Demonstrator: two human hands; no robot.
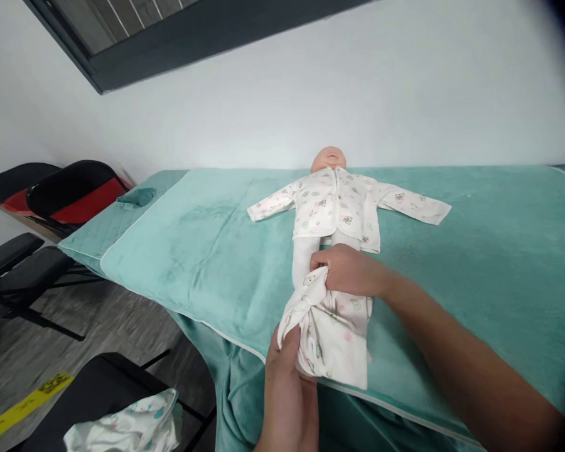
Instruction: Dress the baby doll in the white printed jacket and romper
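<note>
A baby doll (pixel 328 157) lies on its back, its head by the wall and its legs toward me. It wears a white printed top (pixel 322 201) with both sleeves spread wide. Matching printed baby pants (pixel 341 342) are bunched around its lower legs, the white thighs bare above them. My right hand (pixel 351 269) is closed on the upper edge of the pants near the knees. Lower down, my left hand (pixel 288 361) grips the bunched cloth of one pant leg, thumb on top. The doll's feet are hidden.
Green cloth (pixel 193 238) covers the bed, its edge hanging toward me. A black chair (pixel 103 389) at lower left carries a printed cloth (pixel 127 424). Black and red chairs (pixel 78 191) stand at far left. The white wall (pixel 263 107) runs behind.
</note>
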